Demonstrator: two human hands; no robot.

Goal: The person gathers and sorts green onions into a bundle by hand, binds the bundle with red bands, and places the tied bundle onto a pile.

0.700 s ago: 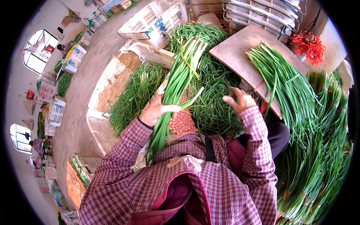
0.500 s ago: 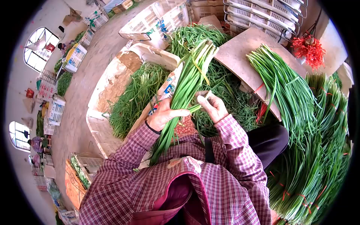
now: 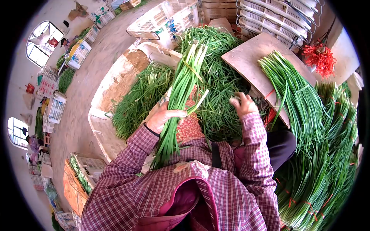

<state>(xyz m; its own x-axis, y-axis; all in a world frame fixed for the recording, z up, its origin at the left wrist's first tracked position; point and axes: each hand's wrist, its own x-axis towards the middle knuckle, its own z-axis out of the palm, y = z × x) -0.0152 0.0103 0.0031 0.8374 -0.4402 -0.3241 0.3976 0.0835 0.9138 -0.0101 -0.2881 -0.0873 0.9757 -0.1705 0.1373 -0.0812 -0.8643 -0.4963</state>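
My left hand (image 3: 163, 117) is wrapped round a bunch of garlic chives (image 3: 184, 82), pale stalk ends up and green leaves hanging toward my lap. One pale stalk (image 3: 201, 101) sticks out sideways from under the left thumb. A yellowish leaf droops across the bunch near its top. My right hand (image 3: 246, 104) is raised to the right, above loose chive leaves (image 3: 221, 92), its fingers bent and slightly apart with nothing visible in them. On a board at the right lies another bundle of chives (image 3: 291, 84).
A white crate (image 3: 102, 125) with loose chives stands at my left. Tied chive bundles (image 3: 323, 169) are heaped at right. Red ties (image 3: 319, 57) hang beyond the board (image 3: 246, 57). White trays (image 3: 273, 19) are stacked behind. Other people work among crates far left.
My right hand has left the bunch and moved right. The stalk it was pinching now juts out by my left thumb. The bunch has shifted slightly left.
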